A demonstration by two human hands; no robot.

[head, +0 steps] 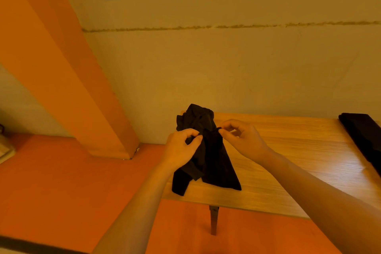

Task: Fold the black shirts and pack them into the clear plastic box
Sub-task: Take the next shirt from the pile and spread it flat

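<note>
The left hand (181,148) pinches a bunch of cloth between thumb and curled fingers, and the right hand (240,140) pinches a small edge of the same garment with thumb and forefinger, its other fingers loosely curled behind. Both grips sit close together near the top of the black shirt (206,156), so the cloth between them is gathered, not spread. Both forearms reach forward from the lower edge of the view, the left rising steeply, the right coming in from the far right at a flatter angle, with the wrists turned inward toward each other.

The shirt is crumpled: its upper part stands bunched above the hands, and the rest hangs down so that its lower hem touches or nearly touches the wooden surface (299,161) near the left corner. No fold is visible in it, so this looks like the hunt for a seam or collar before the folding proper.

At the far right of the surface lies a flat dark shape (362,138), cut off by the frame; it may be another shirt, but I cannot tell. The clear plastic box is not in view, so nothing shows as packed. Folding and packing appear to remain.
</note>
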